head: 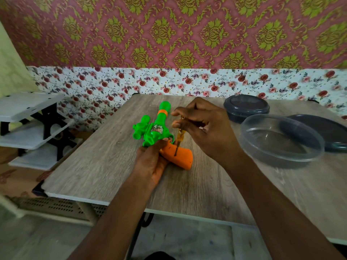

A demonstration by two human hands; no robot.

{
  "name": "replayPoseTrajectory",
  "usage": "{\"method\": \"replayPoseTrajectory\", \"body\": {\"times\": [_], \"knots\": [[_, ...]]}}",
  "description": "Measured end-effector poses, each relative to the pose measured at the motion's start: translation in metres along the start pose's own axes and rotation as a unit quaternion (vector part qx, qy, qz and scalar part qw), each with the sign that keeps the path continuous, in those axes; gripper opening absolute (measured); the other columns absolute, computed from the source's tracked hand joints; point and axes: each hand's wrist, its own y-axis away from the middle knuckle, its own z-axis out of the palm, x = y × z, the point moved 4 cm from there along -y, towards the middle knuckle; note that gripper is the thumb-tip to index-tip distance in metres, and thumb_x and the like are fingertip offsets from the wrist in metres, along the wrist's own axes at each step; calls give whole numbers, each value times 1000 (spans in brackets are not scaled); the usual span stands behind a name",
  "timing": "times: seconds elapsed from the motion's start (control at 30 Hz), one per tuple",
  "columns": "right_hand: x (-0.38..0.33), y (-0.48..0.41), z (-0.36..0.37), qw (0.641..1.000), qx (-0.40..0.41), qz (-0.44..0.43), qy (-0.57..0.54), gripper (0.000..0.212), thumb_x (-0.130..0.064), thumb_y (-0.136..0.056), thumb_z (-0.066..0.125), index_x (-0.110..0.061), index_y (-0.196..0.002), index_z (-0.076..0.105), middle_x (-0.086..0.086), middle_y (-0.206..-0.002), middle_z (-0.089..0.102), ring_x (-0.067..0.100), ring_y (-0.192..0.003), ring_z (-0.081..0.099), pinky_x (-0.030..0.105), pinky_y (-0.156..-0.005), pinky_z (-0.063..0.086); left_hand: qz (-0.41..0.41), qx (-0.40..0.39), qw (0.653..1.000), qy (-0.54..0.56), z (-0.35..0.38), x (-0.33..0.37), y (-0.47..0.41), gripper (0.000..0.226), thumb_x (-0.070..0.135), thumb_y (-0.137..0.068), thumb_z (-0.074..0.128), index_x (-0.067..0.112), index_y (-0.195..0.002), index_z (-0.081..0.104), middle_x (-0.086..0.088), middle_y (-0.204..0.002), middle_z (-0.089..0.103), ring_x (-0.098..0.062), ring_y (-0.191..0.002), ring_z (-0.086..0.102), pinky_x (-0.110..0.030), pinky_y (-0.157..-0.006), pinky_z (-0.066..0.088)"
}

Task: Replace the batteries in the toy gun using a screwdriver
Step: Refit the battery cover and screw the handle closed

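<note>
Left hand grips my green-and-orange toy gun on the wooden table; right hand pinches the yellow-handled screwdriver, tip on the orange grip — cover apparently still closed, no batteries visible — battery swap remains.

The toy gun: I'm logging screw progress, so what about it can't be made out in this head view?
- Screw head: hidden under the tip of the yellow-handled screwdriver on the orange plastic grip; too small.
- Battery cover seam: blurred.
- Green plastic toy gun rear: covered by the left hand.
- Screwdriver top: wrapped by the right hand.
- Lidded dark round container: contents hidden.
</note>
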Motion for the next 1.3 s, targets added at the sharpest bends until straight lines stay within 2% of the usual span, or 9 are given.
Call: {"method": "replayPoseTrajectory", "body": {"times": [0.07, 0.17, 0.23, 0.37, 0.6, 0.8, 1.03, 1.2, 1.3], "knots": [[1, 1, -1, 1000, -27, 10, -13, 22, -3, -94, 70, 3, -115, 75, 11, -104, 69, 11, -100, 69, 33, -79, 60, -1, 0, 1000, -5, 1, 1, 1, 44, -8, -93, 60, -2, -137, 59, -28, -119, 70, -39, -109, 69, -54, -91, 59], [2, 5, -3, 996, -72, 38, -44, 27, 7, -97, 60, 3, -122, 71, 10, -113, 72, 19, -105, 72, 39, -91, 61, -3, -2, 1000, -8, 1, 1, 1, 45, -7, -94, 59, -4, -139, 57, -32, -130, 64, -47, -126, 59, -58, -99, 54], [1, 7, -3, 995, -63, 52, -58, 27, 9, -98, 59, 3, -120, 72, 10, -108, 72, 20, -98, 75, 40, -87, 63, -1, 3, 1000, -9, 1, 1, 1, 45, -8, -94, 58, -5, -140, 55, -35, -135, 59, -49, -129, 56, -54, -93, 56], [-2, 9, 0, 999, -4, 26, -21, 22, 7, -94, 65, 3, -112, 75, 12, -99, 73, 20, -87, 77, 44, -78, 64, 5, -8, 1000, -5, 3, 2, 2, 45, -10, -95, 55, -5, -139, 55, -28, -122, 66, -33, -102, 66, -44, -82, 61], [-9, 7, 3, 994, 28, -35, 98, 22, -12, -95, 72, 1, -112, 75, 7, -101, 74, 5, -83, 67, 14, -77, 53, 12, -15, 1000, -11, 2, 1, 3, 43, -10, -95, 55, -4, -138, 57, -23, -117, 69, -32, -102, 67, -44, -85, 59], [-5, 9, 2, 997, -51, 55, -21, 33, 15, -96, 54, 1, -119, 72, 9, -113, 72, 15, -95, 76, 32, -84, 64, 15, -7, 1000, -11, 1, 1, 1, 46, -10, -94, 57, -6, -140, 54, -29, -125, 65, -35, -107, 65, -46, -86, 58], [-5, 4, -4, 994, -21, 8, 103, 25, -18, -91, 78, -4, -111, 74, -6, -93, 66, 7, -79, 67, 21, -74, 59, 11, -9, 1000, -17, 0, -1, -2, 43, -9, -95, 57, -5, -138, 56, -30, -126, 65, -34, -101, 67, -47, -84, 60], [8, 1, -6, 985, -62, 160, -25, 27, 2, -99, 61, -2, -123, 71, 8, -115, 76, 16, -99, 77, 41, -90, 63, 4, -13, 1000, -10, 0, -2, -3, 43, -9, -95, 58, -4, -137, 57, -29, -127, 66, -38, -111, 65, -56, -98, 55], [7, -1, -6, 981, -70, 170, -69, 34, 6, -97, 61, -8, -126, 71, 10, -112, 77, 19, -100, 77, 45, -91, 62, 4, -7, 1000, -18, -2, -2, -6, 44, -7, -95, 58, -4, -139, 56, -31, -133, 63, -42, -119, 61, -54, -93, 57]]}}
